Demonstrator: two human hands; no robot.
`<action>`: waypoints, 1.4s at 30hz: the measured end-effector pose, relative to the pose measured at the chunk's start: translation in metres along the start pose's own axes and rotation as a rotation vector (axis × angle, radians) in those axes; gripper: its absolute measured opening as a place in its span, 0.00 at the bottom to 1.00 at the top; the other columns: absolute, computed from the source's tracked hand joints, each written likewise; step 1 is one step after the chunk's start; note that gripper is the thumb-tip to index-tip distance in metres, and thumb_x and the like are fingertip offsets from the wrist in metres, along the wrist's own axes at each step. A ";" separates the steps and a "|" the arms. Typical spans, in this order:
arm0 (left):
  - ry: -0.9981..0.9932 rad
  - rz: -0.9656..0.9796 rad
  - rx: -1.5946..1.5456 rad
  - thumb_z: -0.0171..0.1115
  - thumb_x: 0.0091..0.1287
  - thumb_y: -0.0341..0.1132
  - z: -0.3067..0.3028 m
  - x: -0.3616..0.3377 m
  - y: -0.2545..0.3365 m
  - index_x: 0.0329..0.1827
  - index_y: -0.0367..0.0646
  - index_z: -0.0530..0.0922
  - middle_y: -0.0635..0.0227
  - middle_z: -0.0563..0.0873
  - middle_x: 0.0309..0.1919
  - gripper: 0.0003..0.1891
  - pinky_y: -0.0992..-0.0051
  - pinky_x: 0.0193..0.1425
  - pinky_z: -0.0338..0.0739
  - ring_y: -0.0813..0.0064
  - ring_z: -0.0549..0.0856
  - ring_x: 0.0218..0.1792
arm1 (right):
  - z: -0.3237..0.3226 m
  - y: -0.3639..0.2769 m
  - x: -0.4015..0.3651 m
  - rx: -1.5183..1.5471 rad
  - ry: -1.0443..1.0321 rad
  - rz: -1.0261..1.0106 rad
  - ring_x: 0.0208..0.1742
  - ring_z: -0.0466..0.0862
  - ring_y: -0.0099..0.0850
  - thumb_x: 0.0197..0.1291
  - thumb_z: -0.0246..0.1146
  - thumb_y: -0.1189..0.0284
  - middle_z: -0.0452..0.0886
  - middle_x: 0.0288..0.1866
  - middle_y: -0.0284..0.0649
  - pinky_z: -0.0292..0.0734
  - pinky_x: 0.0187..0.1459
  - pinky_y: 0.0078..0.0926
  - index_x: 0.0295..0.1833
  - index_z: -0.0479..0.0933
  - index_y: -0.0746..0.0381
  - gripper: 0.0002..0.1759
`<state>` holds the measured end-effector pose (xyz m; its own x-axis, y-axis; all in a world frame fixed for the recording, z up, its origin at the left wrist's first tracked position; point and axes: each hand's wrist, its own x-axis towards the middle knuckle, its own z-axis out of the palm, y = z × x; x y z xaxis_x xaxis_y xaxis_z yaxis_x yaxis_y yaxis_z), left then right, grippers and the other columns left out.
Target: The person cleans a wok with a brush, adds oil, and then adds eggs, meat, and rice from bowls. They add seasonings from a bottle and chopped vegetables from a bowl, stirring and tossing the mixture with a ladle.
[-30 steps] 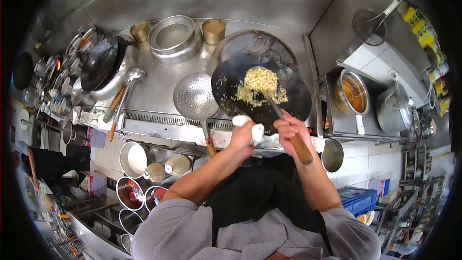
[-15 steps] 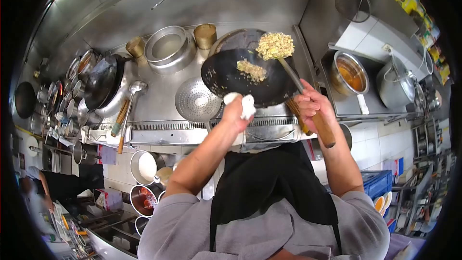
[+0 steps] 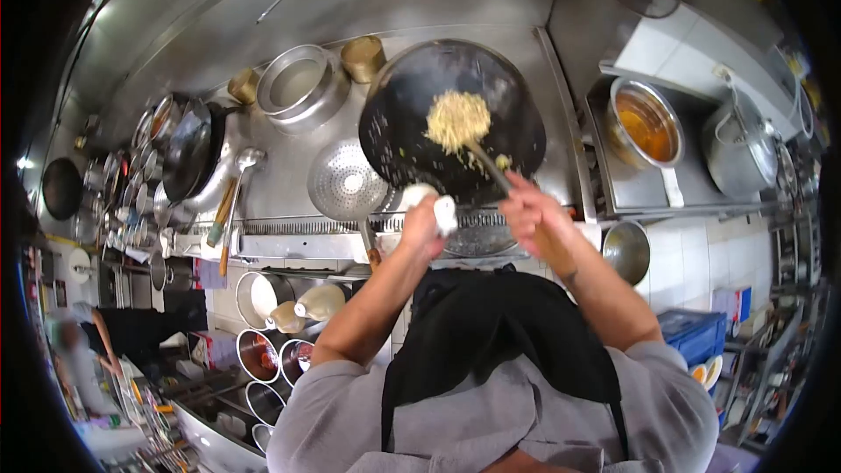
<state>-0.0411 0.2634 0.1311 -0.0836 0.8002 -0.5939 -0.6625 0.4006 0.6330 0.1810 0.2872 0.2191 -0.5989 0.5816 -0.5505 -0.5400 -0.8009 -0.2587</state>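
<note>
A large black wok [image 3: 394,96] sits on the steel range, its inside open to me. My left hand [image 3: 422,232] is closed around a folded white cloth [image 3: 445,214] at the wok's near rim; whether it grips the rim through the cloth is hard to see. My right hand [image 3: 534,217] is wrapped round the wooden handle of a ladle [image 3: 491,168] that reaches into the wok. A heap of pale yellow fried rice [image 3: 458,118] covers the ladle's head. Small bits of the food cling to the wok's wall.
Left of the wok lie a perforated strainer [image 3: 337,188] and another long ladle [image 3: 248,159], with a steel pot [image 3: 298,86] behind. To the right stands a pan of orange liquid [image 3: 646,133]. Several containers [image 3: 261,298] stand below the range edge. Another person [image 3: 79,368] is at far left.
The heaped ladle has come down from beyond the wok's far right rim to its middle. The wok, tilted before, now lies back with its inside fully showing.
</note>
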 end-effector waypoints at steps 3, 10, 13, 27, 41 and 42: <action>0.040 -0.141 -0.182 0.45 0.75 0.39 0.019 -0.070 -0.009 0.40 0.51 0.78 0.70 0.83 0.28 0.12 0.67 0.24 0.74 0.70 0.82 0.25 | -0.018 -0.003 -0.035 0.030 -0.116 0.099 0.19 0.65 0.15 0.73 0.52 0.74 0.66 0.31 0.33 0.63 0.21 0.17 0.80 0.49 0.39 0.36; 0.082 -0.015 -0.064 0.51 0.73 0.42 0.046 0.070 -0.018 0.37 0.49 0.77 0.71 0.82 0.26 0.10 0.66 0.28 0.74 0.71 0.82 0.28 | 0.006 -0.024 -0.016 0.002 -0.266 0.033 0.17 0.64 0.14 0.74 0.52 0.74 0.67 0.32 0.32 0.62 0.20 0.17 0.78 0.54 0.35 0.33; 0.072 -0.049 -0.105 0.47 0.77 0.43 0.033 0.000 -0.041 0.40 0.50 0.77 0.71 0.83 0.28 0.12 0.65 0.32 0.78 0.71 0.83 0.30 | 0.012 -0.042 -0.025 -0.038 -0.303 -0.032 0.17 0.63 0.13 0.74 0.52 0.74 0.67 0.31 0.32 0.62 0.19 0.17 0.79 0.52 0.35 0.34; 0.069 0.408 0.116 0.54 0.64 0.25 0.002 -0.021 -0.024 0.46 0.42 0.74 0.68 0.80 0.33 0.08 0.70 0.34 0.78 0.75 0.82 0.32 | 0.009 -0.062 -0.064 -0.112 -0.084 -0.056 0.17 0.65 0.14 0.72 0.51 0.74 0.68 0.31 0.33 0.62 0.19 0.17 0.79 0.53 0.38 0.34; 0.008 -0.002 0.213 0.52 0.71 0.36 -0.052 -0.023 -0.046 0.34 0.44 0.78 0.64 0.83 0.27 0.09 0.65 0.23 0.74 0.68 0.82 0.24 | -0.022 0.001 -0.037 0.117 -0.232 0.124 0.16 0.64 0.11 0.74 0.50 0.73 0.67 0.35 0.35 0.64 0.17 0.13 0.76 0.60 0.39 0.28; 0.010 -0.006 0.210 0.52 0.71 0.36 -0.042 -0.028 -0.040 0.34 0.44 0.78 0.64 0.83 0.27 0.09 0.65 0.23 0.74 0.68 0.82 0.24 | -0.021 0.003 -0.040 0.116 -0.268 0.133 0.16 0.63 0.11 0.74 0.50 0.73 0.67 0.35 0.35 0.64 0.17 0.13 0.76 0.60 0.39 0.28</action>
<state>-0.0436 0.2066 0.1017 -0.0881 0.7938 -0.6018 -0.4933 0.4901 0.7187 0.2157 0.2581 0.2241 -0.7950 0.5018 -0.3409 -0.5010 -0.8599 -0.0973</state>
